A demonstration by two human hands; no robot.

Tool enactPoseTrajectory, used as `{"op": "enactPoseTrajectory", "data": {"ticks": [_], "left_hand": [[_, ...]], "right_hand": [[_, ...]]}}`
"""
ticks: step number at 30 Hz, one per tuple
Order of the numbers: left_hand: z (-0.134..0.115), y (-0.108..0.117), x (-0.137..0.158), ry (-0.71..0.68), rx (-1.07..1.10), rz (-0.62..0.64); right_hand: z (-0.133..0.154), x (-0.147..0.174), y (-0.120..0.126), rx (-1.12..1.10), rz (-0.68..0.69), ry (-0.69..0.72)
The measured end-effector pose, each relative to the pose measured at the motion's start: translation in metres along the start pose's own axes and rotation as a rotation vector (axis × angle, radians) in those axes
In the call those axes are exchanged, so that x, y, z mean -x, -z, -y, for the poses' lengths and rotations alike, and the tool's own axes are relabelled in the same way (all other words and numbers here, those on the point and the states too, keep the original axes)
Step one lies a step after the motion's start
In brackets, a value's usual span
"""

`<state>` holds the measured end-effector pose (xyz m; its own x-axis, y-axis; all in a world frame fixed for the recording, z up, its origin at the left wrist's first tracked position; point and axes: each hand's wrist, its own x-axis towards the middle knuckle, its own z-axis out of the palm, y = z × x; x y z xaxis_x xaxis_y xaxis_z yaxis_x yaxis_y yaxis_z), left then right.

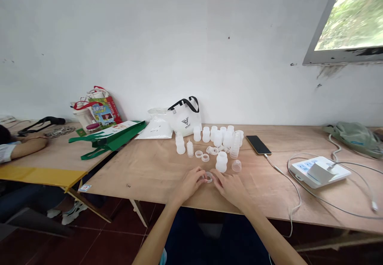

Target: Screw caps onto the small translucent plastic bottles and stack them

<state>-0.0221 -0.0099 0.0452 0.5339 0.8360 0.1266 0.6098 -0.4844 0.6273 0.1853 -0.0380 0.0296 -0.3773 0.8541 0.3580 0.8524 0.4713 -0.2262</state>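
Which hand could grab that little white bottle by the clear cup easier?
The right hand, probably. The little white bottle stands just beyond its fingers, beside the clear cup. The left hand sits farther left. Both touch a small ring.

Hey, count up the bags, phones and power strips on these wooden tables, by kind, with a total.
White tote bag with black handles: 1
Flat green bag: 1
Colourful printed paper bag: 1
Grey-green cloth bag: 1
Black smartphone: 1
White power strip: 1
Total: 6
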Motion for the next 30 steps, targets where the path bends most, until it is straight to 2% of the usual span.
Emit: {"op": "enactPoseTrajectory", "data": {"ticks": [9, 12, 17, 24, 30], "left_hand": [[0.005, 0.008, 0.002, -0.025, 0.007, -0.013], [0.006, 0.008, 0.002, -0.024, -0.004, -0.007], [0.014, 0.004, 0.003, 0.005, 0.063, 0.019], [0.028, -0.003, -0.001, 0.079, 0.161, -0.048], [0.021, -0.006, -0.005, 0.068, 0.116, -0.166]], "right_hand": [[-0.007, -0.002, -0.012, -0.172, 0.114, -0.111], [-0.007, -0.004, -0.014, -0.227, 0.102, -0.118], [-0.009, -0.004, -0.018, -0.247, 0.075, -0.052], [-0.01, -0.001, -0.02, -0.277, -0.006, -0.102], [-0.009, -0.001, -0.02, -0.341, -0.054, -0.157]]}}
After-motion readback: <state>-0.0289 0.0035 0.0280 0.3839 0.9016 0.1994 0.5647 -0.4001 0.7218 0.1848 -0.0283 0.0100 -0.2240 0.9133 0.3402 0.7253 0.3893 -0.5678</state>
